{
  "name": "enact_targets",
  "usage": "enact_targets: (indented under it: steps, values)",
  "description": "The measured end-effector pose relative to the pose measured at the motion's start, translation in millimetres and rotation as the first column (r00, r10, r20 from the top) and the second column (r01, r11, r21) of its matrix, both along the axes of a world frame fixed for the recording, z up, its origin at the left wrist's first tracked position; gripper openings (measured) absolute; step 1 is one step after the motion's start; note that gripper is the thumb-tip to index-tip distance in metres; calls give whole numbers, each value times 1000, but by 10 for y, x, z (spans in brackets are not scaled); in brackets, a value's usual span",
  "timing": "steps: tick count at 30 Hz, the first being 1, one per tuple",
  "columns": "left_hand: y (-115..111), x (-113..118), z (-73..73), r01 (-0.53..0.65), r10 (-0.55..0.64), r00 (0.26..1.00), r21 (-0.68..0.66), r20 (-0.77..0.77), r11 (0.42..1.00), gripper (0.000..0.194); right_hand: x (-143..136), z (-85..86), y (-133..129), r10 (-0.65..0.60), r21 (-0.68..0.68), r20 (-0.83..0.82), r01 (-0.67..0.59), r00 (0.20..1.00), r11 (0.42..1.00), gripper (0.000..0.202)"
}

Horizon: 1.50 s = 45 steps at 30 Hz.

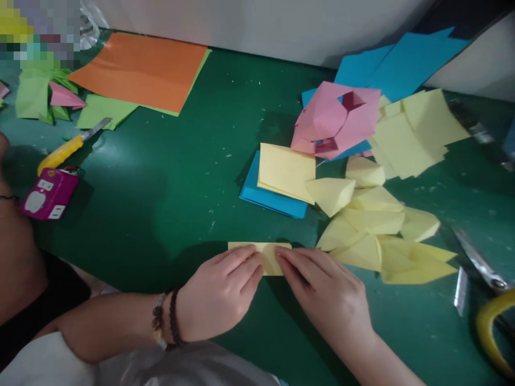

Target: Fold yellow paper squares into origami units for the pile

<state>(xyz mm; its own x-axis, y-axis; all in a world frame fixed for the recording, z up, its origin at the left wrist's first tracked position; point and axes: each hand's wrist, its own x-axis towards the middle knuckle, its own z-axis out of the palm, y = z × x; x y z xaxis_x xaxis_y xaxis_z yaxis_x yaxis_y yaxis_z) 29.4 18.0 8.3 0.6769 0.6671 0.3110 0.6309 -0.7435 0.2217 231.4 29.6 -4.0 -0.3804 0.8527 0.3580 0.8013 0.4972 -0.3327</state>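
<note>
A narrow folded strip of pale yellow paper (270, 259) lies flat on the green table, near its front. My left hand (225, 289), with beaded bracelets on the wrist, presses the strip's left part with its fingers together. At the right part, my right hand (328, 292) has its fingertips closed on the paper; its thumb is partly hidden. Just beyond the hands, a folded cream paper (286, 170) rests on folded blue paper (273, 203). Several pale yellow folded pieces (376, 220) lie to the right of them.
On the green table (161, 177) are a pink folded shape (333, 118), yellow sheets (418, 131), blue paper (398, 64) and orange sheets (145, 69). Scissors (497, 284) lie right; a yellow cutter (64, 151) and purple box (51, 194) left, beside another person's arm.
</note>
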Motion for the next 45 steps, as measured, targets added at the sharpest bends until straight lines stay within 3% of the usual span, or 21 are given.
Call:
enact_targets:
  steps: [21, 30, 41, 45]
  values:
    - [-2, -21, -41, 3, -2, 1000, -47, 23, 999, 24, -36, -26, 0, -21, -27, -63, 19, 998, 999, 14]
    - [-94, -23, -94, -71, 80, 994, -108, 73, 992, 32, -38, -34, -72, -19, -52, -61, 16, 998, 999, 18]
    - [-139, -27, -171, -75, 92, 992, -176, 91, 982, 34, -95, -30, -230, -202, -59, -61, 198, 978, 978, 19]
    - [-130, -40, -159, -72, 96, 989, -201, 113, 977, 34, -94, 65, -336, -259, -54, -106, 255, 960, 965, 17]
